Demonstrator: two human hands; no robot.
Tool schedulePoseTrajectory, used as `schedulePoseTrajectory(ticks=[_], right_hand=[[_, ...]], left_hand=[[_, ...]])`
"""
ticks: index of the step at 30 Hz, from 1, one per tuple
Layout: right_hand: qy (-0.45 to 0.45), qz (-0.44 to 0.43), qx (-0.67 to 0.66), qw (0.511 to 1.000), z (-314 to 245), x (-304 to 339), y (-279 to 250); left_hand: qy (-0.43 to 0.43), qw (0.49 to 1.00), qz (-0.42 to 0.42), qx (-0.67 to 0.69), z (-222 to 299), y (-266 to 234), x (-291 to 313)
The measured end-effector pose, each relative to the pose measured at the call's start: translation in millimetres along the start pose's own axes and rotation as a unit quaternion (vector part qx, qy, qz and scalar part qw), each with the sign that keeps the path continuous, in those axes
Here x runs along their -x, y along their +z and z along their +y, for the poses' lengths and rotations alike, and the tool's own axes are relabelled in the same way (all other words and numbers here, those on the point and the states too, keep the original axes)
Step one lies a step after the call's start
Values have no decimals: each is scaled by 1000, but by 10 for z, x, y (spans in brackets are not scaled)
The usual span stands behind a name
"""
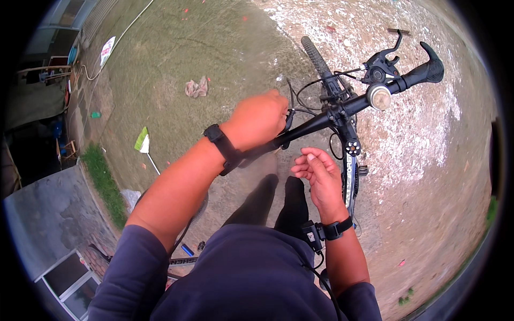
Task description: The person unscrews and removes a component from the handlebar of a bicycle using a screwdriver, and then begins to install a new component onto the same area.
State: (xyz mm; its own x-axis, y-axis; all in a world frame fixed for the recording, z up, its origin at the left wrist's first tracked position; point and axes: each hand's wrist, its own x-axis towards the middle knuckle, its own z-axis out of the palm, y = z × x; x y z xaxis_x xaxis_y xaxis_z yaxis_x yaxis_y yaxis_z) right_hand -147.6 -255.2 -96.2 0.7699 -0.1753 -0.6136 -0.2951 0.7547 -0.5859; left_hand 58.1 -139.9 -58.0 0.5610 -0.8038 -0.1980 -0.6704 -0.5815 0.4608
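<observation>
A bicycle stands before me, its black handlebar (pixel 311 126) slanting up to the right. My left hand (pixel 257 122) is over the bar's left part, fingers curled in beside the black left brake lever (pixel 289 121); their tips are hidden, so what they grip cannot be made out. Below the bar, my right hand (pixel 319 174) is raised palm inward, fingers loosely bent and apart, with nothing visible in them. It is nearest the bicycle frame (pixel 350 182) and stem. On the right side of the bar are a round bell (pixel 379 98), a brake lever with shifter (pixel 381 69) and a black grip (pixel 429 70).
The knobbly front tyre (pixel 315 56) points away over ground patched with white. Farther left lie a crumpled cloth (pixel 196 87) and a green-and-white broom head (pixel 143 140). A grass strip (pixel 103 176) borders grey paving. Near my left side lies a small blue object (pixel 187 250).
</observation>
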Motion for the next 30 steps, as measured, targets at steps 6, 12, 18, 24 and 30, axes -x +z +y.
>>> schedulePoseTrajectory(ticks=[6, 12, 18, 24, 30], right_hand=[[3, 1, 2, 1000, -17, 2, -11], [7, -1, 2, 1000, -24, -26, 7], [17, -7, -15, 1000, -38, -84, 69], [19, -13, -20, 1000, -17, -105, 64], [19, -12, -22, 1000, -6, -105, 78]], left_hand=[[5, 999, -49, -20, 17, -62, -58], [1, 998, -67, 7, 2, -118, -103], [-1, 996, -67, 57, -81, -122, -64], [5, 992, -74, 100, -143, -128, -38], [34, 993, -74, 84, -174, -108, -70]])
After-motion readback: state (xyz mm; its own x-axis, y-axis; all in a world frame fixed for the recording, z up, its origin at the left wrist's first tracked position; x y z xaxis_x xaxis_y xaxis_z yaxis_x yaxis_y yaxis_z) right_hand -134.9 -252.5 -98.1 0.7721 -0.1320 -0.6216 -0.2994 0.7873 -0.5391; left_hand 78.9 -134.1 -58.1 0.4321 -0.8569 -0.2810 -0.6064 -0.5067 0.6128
